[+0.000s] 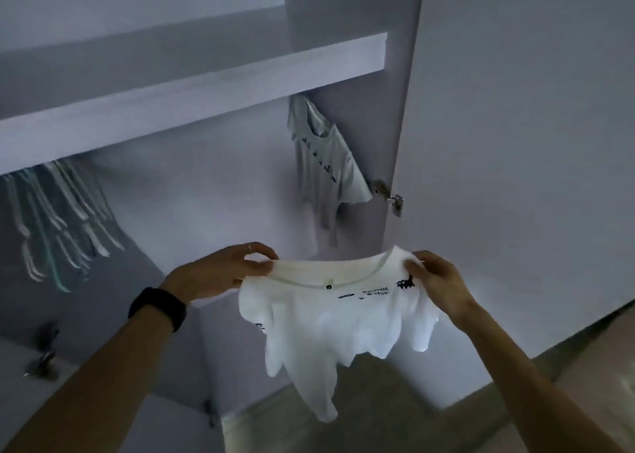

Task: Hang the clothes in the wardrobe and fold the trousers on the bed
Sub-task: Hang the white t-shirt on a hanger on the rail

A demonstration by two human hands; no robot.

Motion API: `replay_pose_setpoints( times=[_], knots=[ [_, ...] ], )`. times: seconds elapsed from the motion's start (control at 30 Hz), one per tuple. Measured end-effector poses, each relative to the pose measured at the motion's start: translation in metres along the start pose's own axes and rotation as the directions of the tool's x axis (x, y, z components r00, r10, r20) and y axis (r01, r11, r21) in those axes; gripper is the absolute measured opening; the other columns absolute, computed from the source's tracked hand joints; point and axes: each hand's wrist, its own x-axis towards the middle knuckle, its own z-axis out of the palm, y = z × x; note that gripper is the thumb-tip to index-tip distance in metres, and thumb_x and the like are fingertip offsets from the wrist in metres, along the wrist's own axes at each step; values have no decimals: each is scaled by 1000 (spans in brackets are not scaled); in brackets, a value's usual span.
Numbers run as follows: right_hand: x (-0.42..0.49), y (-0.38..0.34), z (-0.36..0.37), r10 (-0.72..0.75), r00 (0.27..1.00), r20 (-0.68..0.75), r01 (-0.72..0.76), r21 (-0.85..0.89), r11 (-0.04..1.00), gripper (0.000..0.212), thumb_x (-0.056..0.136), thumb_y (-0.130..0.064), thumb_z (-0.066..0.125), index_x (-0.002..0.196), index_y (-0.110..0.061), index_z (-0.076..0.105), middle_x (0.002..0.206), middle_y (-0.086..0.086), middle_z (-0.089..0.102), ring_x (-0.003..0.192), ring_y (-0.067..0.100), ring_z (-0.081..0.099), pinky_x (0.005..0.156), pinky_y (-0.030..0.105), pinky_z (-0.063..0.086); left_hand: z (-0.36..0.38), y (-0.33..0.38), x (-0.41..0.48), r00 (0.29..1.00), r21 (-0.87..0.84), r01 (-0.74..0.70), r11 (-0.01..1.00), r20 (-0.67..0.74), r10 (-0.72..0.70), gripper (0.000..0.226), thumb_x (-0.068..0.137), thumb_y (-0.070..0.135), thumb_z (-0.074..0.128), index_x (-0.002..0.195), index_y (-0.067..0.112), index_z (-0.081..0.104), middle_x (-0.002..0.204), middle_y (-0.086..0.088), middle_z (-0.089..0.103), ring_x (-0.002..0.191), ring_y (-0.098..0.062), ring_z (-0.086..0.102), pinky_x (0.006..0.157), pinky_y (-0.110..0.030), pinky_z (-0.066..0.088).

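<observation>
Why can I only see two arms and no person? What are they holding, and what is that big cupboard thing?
The camera sits on the person's head and looks forward and down, so you see only their arms, as if through their own eyes. There is just this one picture. The left hand, with a black band on its wrist, and the right hand each pinch the neck edge of a white T-shirt and hold it up in the air. In front is an open wardrobe. Its door stands to the right and a shelf runs across the top. Under the shelf a second T-shirt hangs, and on the left is a bunch of bare hangers.
</observation>
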Motion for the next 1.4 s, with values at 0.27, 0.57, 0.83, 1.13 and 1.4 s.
replay_pose_setpoints(
  times=[0.27, 0.57, 0.83, 1.13, 1.4],
  knots=[
    [60, -25, 16, -201, 961, 192, 236, -182, 955, 14, 92, -36, 71, 82, -28, 66, 75, -5, 69, 72, 8, 63, 65, 24, 45, 16, -13, -63, 967, 41, 159, 986, -209, -147, 43, 79, 6, 83, 117, 23, 72, 107, -10, 75, 101, -18, 72, 82, -23, 56],
    [58, -72, 83, -513, 801, 310, 567, -116, 816, 18, 98, -25, 64, 84, -23, 54, 72, -11, 56, 67, -7, 54, 62, 2, 35, 36, -41, -120, 481, 243, 142, 960, -864, 147, 20, 78, 21, 86, 76, 35, 73, 67, 19, 68, 65, 4, 60, 71, -12, 45],
    [58, -106, 129, -549, 704, 451, 682, -213, 700, 14, 95, -22, 69, 91, -9, 64, 71, -3, 67, 73, 21, 63, 74, 34, 46, 21, -66, -164, 267, 299, 341, 891, -940, 213, 12, 85, 33, 79, 95, 27, 78, 79, 13, 73, 69, 6, 61, 70, -8, 42],
    [73, -141, 168, -206, 631, 748, 324, -12, 946, 13, 88, -7, 75, 93, -18, 73, 87, -3, 78, 67, 8, 71, 56, 21, 54, 13, -60, -198, 126, 254, 387, 886, -967, 222, 16, 89, 35, 76, 102, 25, 78, 91, 1, 76, 81, -11, 63, 66, -7, 33],
    [75, -154, 226, -328, 470, 819, 563, 8, 826, 13, 88, -12, 76, 89, -24, 71, 81, -17, 76, 65, -8, 64, 63, 9, 47, 40, -68, -207, -68, 170, 547, 820, -967, 245, 22, 97, 30, 64, 114, 18, 71, 111, -7, 69, 99, -36, 66, 81, -39, 52]
  ],
)
